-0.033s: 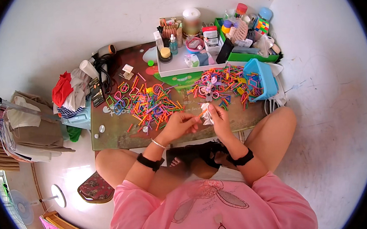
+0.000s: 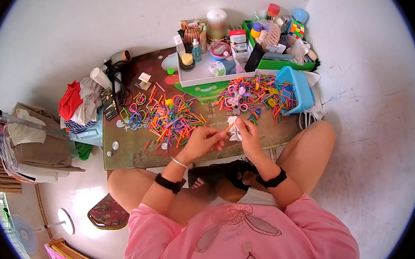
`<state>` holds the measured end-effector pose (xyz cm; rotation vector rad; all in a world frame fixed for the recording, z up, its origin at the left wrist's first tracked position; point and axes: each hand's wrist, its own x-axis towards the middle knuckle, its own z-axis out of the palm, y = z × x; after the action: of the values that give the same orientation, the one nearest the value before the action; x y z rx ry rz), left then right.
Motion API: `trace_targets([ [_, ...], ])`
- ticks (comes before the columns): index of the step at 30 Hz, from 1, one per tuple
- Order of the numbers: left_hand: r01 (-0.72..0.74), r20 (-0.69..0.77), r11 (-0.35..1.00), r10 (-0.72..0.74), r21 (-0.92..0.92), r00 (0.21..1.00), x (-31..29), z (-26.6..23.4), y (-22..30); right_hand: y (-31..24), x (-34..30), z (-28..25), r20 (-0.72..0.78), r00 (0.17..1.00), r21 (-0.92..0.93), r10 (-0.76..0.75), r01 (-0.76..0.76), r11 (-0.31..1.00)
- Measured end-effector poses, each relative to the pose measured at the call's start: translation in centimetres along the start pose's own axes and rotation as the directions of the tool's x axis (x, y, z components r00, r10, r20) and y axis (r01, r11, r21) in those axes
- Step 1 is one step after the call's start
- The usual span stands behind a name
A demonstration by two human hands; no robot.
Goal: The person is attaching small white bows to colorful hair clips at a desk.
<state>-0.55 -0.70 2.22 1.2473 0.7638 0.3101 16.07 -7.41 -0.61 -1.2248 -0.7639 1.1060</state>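
Several clothes (image 2: 73, 103) piled far left, next to the bench (image 2: 127, 154). Left stick heap (image 2: 173, 120), mixed colours, spread on it. Left hand (image 2: 202, 141): fingers pinching an orange stick (image 2: 229, 127), just over the bench's near side, between both hands. Stick's right end up at a crumpled white cloth (image 2: 234, 133), maybe tissue. Right hand (image 2: 250, 138): fingers closed around that cloth. Behind it, right stick heap (image 2: 262, 94), running into a tipped blue basket (image 2: 304, 91), mouth facing left.
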Motion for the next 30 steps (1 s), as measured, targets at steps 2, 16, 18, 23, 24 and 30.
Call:
trace_targets([
  [2,-0.014,-0.019,1.0,0.013,-0.02,1.0,-0.1,0.1,0.0,0.2,0.0,0.2,-0.051,0.997,0.155,0.056,-0.047,0.987],
  [16,-0.089,-0.004,0.996,0.089,0.003,0.996,0.0,0.5,-1.5,0.1,-0.3,0.3,0.107,0.99,0.047,0.094,-0.1,0.994],
  [18,-0.079,0.059,0.996,0.077,0.033,0.995,-0.1,0.7,-0.8,0.0,0.3,-0.5,0.021,1.0,0.106,0.017,-0.019,0.994],
  [23,-0.097,-0.06,0.993,0.101,0.067,0.993,0.1,1.1,-0.6,-0.1,-0.4,-0.1,0.05,0.993,0.094,0.103,-0.107,0.99],
  [24,-0.109,-0.09,0.992,0.114,0.061,0.989,0.2,1.1,-0.7,-0.1,-0.7,0.3,0.074,0.99,0.055,0.118,-0.122,0.991],
  [30,-0.186,-0.183,0.982,0.189,0.032,0.965,-0.1,1.3,-0.6,-0.1,-0.9,0.6,0.169,0.981,0.028,0.091,-0.097,0.995],
])
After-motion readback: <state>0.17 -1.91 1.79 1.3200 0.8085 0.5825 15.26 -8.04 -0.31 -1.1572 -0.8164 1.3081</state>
